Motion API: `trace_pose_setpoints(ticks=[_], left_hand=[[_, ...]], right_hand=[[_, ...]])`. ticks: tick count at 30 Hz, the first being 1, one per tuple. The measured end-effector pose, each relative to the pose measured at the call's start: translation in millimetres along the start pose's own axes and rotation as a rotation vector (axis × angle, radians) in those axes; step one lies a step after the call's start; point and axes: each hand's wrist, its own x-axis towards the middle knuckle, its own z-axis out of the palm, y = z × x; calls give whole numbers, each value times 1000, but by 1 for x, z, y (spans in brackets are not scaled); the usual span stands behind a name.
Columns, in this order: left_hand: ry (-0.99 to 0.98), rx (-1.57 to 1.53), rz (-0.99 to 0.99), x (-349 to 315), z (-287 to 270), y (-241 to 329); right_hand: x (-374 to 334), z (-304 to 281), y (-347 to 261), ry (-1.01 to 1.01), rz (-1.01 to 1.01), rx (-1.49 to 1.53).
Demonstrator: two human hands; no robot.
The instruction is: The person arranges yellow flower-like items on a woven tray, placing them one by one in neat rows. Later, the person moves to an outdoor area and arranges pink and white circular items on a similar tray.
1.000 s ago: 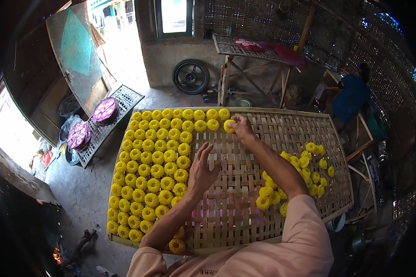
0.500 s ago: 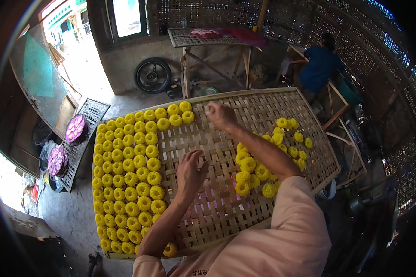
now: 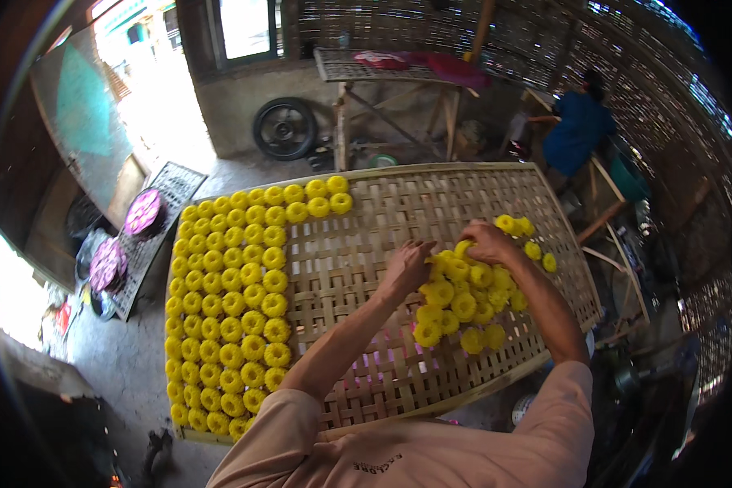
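Observation:
A large woven bamboo tray point(image 3: 333, 268) lies in front of me. Small yellow rings point(image 3: 229, 305), food-like with a ridged surface, stand in close rows over its left side, with a double row running along the far edge. To the right is a loose pile of the same yellow rings point(image 3: 464, 306). My right hand point(image 3: 490, 242) reaches to the pile's far side, its fingers closed on one yellow ring point(image 3: 464, 250). At the pile's left edge is my left hand point(image 3: 408, 267), fingers stretched toward the rings and apart; I see nothing held in it.
Several stray yellow rings point(image 3: 533, 250) lie right of the pile. A slatted rack point(image 3: 171, 191) with pink-and-white rounds point(image 3: 142, 211) is at the left. Beyond the tray are a wheel point(image 3: 285, 128) and a table point(image 3: 333, 69). A person in blue point(image 3: 576, 130) works at the far right.
Both my hands have moved right to the loose pile, the right one from the tray's far middle. The right hand has closed on a yellow ring. My view has shifted slightly.

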Motion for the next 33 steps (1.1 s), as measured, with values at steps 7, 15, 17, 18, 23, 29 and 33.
trace_pose_setpoints(ticks=[7, 15, 17, 18, 23, 29, 33], left_hand=[[197, -291, -307, -16, -23, -1], [174, -330, -477, -26, -18, -10], [335, -616, -495, -32, -5, -10], [408, -762, -492, -33, 0, -11], [448, -922, -462, -39, 1, -2], [339, -806, -482, -36, -5, -2], [298, -382, -409, -35, -16, -5]], right_hand=[[52, -6, -71, 293, -35, 455], [172, 54, -194, 53, -326, 802], [184, 70, -228, 15, -365, 736], [186, 73, -239, 25, -398, 699], [189, 89, -252, 121, -588, 476], [176, 86, -252, 288, -594, 229], [157, 59, -243, 251, -414, 499]])
